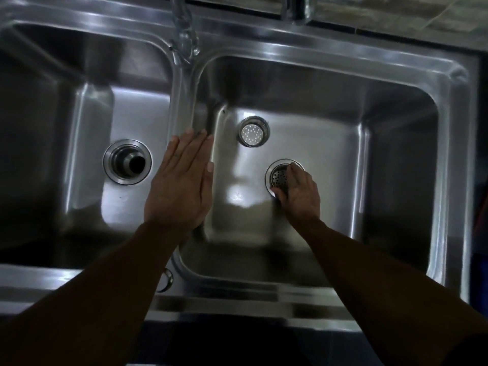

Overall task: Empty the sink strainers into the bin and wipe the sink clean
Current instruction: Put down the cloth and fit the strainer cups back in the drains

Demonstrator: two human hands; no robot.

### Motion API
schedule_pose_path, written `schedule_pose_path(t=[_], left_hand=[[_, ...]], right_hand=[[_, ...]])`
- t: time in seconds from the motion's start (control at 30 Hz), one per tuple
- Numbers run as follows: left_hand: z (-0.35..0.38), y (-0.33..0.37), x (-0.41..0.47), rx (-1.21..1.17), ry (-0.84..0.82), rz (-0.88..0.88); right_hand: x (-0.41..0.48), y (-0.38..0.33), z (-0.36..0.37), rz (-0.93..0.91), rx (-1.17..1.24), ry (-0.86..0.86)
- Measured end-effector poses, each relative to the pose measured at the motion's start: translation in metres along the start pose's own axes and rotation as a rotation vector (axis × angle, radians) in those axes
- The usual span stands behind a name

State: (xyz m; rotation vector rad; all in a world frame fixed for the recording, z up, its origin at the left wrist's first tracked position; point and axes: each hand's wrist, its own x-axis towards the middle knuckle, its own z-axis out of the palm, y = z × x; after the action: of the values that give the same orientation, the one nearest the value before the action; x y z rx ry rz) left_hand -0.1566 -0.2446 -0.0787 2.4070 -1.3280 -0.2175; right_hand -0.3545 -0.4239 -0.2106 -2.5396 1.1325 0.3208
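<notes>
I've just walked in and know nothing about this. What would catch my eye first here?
Two bare hands over a steel double sink: the right hand grips the strainer seated in the right basin's drain, while the left hand is held flat over the divider. A second strainer sits loose farther back, and the left basin's drain stands open.

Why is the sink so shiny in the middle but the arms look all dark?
In the head view, the light is dim; glare bounces off the right basin floor, the forearms sit in shadow, the tap is blurry, and the wide lens bends the sink rim.
</notes>
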Motion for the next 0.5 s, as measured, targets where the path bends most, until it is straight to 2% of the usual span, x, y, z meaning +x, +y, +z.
schedule_pose_path(t=[0.3, 0.5], left_hand=[[0.002, -0.002, -0.001, 0.0, 0.016, 0.01], [0.004, -0.004, -0.001, 0.002, 0.029, 0.01]], right_hand=[[-0.002, 0.003, 0.005, 0.003, 0.051, 0.006], [0.028, -0.035, -0.019, -0.161, 0.176, 0.294]])
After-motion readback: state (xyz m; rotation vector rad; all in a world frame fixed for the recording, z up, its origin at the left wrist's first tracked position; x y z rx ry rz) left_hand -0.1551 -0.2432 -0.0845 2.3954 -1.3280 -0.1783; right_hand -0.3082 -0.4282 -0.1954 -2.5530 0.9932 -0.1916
